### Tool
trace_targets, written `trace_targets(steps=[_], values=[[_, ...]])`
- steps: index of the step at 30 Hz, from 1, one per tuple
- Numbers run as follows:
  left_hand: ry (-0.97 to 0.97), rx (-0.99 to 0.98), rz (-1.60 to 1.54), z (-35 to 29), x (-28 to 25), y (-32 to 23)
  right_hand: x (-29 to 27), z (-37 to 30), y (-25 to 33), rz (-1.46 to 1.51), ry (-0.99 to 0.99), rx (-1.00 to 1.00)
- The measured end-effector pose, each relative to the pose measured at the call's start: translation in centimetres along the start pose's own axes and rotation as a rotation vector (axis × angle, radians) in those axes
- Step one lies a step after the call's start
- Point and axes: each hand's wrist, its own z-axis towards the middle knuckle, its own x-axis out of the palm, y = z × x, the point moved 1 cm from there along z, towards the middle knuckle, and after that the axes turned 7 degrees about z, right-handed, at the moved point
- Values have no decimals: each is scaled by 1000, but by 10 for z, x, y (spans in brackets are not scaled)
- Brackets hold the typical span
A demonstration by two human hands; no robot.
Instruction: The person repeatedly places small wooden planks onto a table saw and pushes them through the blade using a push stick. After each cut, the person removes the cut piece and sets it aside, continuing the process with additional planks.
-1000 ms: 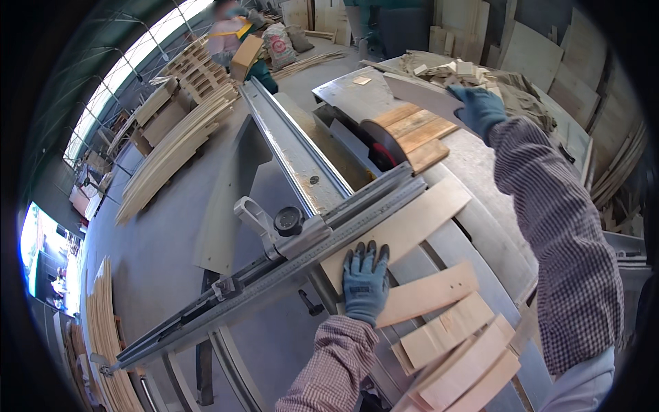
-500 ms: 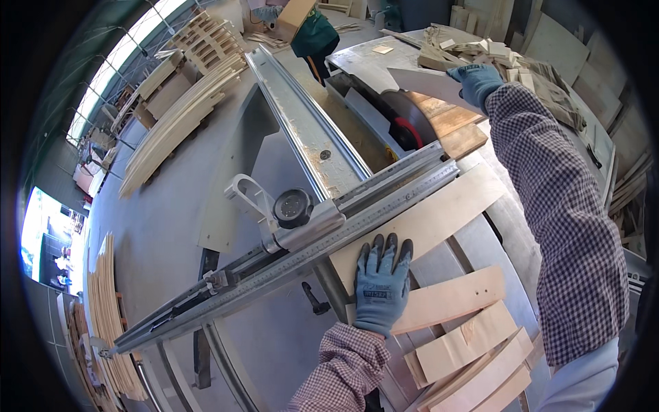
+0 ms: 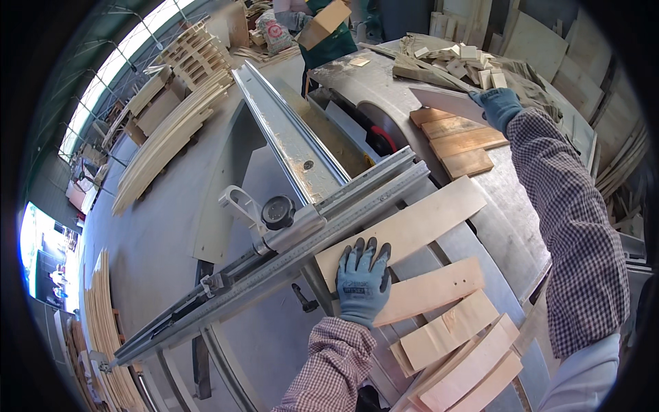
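Note:
My left hand [image 3: 362, 283], in a blue-grey glove with dark fingertips, lies flat with fingers apart on a long pale wooden board [image 3: 419, 218]. This board rests along the metal fence with its ruler [image 3: 357, 223]. My right hand [image 3: 500, 110], gloved alike and reaching to the far right, is closed on the end of a pale board [image 3: 447, 101] that seems to stand on edge. Below that board lie several brown wood pieces [image 3: 463, 141]. Left of them is the saw blade [image 3: 384, 117] with a red part [image 3: 381, 139] beside it.
Several curved plywood pieces [image 3: 449, 329] lie near my left forearm. A black knob [image 3: 278, 212] sits on the fence, and a metal rail [image 3: 288, 137] runs away from it. Wood offcuts [image 3: 473, 65] are heaped at the far right. Another person [image 3: 329, 44] holds a box-like brown piece beyond the table.
My right hand has drawn back to the right with the pale board, uncovering more of the brown wood pieces. My left hand stays flat on its board. The view has shifted slightly.

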Motion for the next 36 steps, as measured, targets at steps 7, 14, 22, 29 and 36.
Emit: trace_targets(steps=[7,14,22,29,36], values=[[-25,9,-10,3,3,-5,17,-71,-66,-104,131,144],[3,-19,51,-1,3,1,11,-161,-42,795,-216,322],[-2,30,48,-1,4,-4,33,-206,-1,781,160,445],[-3,38,66,0,10,-4,43,-241,-46,629,256,631],[-1,38,54,-2,9,0,63,-279,-77,503,153,675]])
